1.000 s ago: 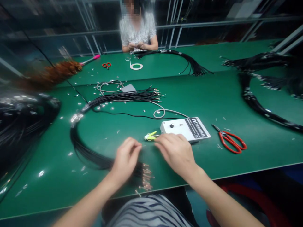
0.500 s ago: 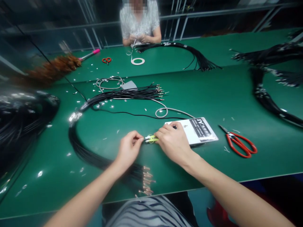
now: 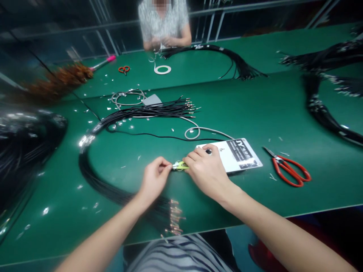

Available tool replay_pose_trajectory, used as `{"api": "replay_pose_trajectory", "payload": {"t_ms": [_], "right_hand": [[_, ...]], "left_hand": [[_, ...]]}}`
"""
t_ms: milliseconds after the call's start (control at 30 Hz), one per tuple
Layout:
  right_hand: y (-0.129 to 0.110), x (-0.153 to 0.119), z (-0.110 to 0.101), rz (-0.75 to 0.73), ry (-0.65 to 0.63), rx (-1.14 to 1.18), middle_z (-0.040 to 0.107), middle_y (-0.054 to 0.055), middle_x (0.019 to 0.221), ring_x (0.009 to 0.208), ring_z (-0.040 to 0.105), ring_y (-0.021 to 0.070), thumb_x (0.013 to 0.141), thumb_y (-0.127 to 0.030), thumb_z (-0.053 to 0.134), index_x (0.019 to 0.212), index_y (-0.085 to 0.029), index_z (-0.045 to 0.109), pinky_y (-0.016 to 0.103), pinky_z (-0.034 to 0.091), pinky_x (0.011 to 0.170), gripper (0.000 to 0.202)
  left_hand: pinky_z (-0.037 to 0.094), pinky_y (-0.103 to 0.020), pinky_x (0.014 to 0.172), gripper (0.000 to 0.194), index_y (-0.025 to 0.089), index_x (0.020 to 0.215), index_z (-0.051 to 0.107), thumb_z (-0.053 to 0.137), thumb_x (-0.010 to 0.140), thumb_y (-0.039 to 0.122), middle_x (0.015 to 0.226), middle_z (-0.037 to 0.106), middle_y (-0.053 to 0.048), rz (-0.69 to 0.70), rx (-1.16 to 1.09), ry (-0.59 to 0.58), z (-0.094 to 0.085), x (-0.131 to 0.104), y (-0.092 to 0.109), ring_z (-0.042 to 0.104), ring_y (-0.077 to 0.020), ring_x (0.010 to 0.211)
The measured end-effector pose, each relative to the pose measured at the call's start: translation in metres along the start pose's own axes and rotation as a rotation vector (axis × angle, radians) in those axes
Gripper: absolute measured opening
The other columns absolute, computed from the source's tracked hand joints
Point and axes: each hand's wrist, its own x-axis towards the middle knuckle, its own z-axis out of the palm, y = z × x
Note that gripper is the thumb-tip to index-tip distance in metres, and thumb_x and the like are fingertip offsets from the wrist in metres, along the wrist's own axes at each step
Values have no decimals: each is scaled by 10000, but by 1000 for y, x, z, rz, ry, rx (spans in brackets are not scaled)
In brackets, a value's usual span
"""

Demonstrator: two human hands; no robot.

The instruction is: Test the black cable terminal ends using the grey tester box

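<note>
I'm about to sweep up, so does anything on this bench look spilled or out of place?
Yes, litter: small shiny scraps lie strewn around the black cable bundle, and thin offcuts lie loose beside the red-handled cutters, ungathered.

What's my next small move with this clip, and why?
Maybe hold the left hand steady and ease the right hand off the yellow-green clip: the left pinches at its tip, the right covers its handle end. Whether the clip grips anything is unclear.

Right fingers (image 3: pixel 193 160) grip a yellow-green clip (image 3: pixel 181 165) beside the white box (image 3: pixel 238 155).
</note>
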Motion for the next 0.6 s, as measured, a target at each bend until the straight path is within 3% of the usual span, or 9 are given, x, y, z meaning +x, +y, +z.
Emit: {"api": "replay_pose_trajectory", "payload": {"t_ms": [167, 333, 467, 600], "right_hand": [[-4, -1, -4, 7, 17, 61, 740, 88, 953, 1005, 577, 282, 874, -185, 637, 919, -178, 662, 488, 255, 928, 52], [11, -29, -22, 93, 209, 195, 701, 79, 1205, 1146, 587, 280, 921, -245, 603, 1163, -207, 616, 478, 281, 978, 246], [21, -77, -27, 353, 501, 270, 720, 55, 1154, 1106, 621, 255, 919, -165, 559, 1057, -242, 611, 427, 366, 957, 167], [8, -104, -16, 318, 443, 300, 696, 62, 1231, 1174, 583, 257, 906, -102, 548, 1014, -236, 569, 423, 382, 954, 173]], "left_hand": [[399, -192, 493, 159, 172, 737, 586, 625, 823, 301, 570, 556, 34, 2, 17, 4, 0, 1, -1, 540, -107, 517], [384, -194, 478, 161, 181, 724, 586, 627, 813, 310, 544, 533, 40, 12, 9, -2, -1, 1, 0, 523, -111, 502], [372, -193, 460, 167, 183, 712, 598, 642, 800, 318, 532, 524, 37, 35, -3, 4, -1, 0, -2, 515, -116, 494], [368, -188, 460, 149, 176, 718, 606, 640, 796, 298, 538, 531, 35, 62, -3, 5, -1, 1, -5, 510, -112, 493]]}}
